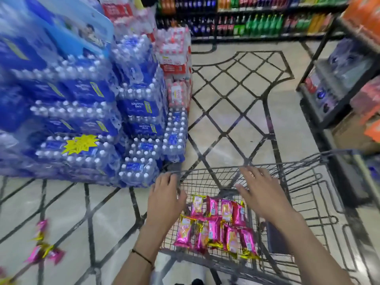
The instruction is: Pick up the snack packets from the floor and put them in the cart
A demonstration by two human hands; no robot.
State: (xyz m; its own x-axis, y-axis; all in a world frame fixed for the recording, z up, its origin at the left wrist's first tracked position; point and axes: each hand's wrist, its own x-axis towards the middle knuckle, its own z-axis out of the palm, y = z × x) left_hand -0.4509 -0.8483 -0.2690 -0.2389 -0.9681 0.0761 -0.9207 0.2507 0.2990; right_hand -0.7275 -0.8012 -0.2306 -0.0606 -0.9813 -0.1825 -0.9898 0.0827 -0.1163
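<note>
Right hand (261, 192): grip open, fingers spread, nothing in it, held over the cart (304, 167) w/ fingertips near the front rim. Left hand (164, 194): fingers lie on the cart's front-left rim cnr; blur, so can't tell if the grip hooks the wire or just rests. 1 thin black band (143, 256) on the left wrist. Inside the cart, under both hands: 9 snack pkts (214, 233), pink w/ gold ends, flat on the wire btm in 2 rows, 4 nearer the cart's front, 5 nearer its handle end, edges touching or overlapping. Floor pkts (41, 230): at least 3 of the same pink kind on the tiles well left of the cart, too blurred for a firm count. Left of the cart's front, close by: stacked packs of blue-label water bottles (141, 108), red-label packs (176, 58) beyond. Far past the cart: drink shelves (257, 19). Right of the cart: 1 dark rack (329, 95) of boxed goods.
</note>
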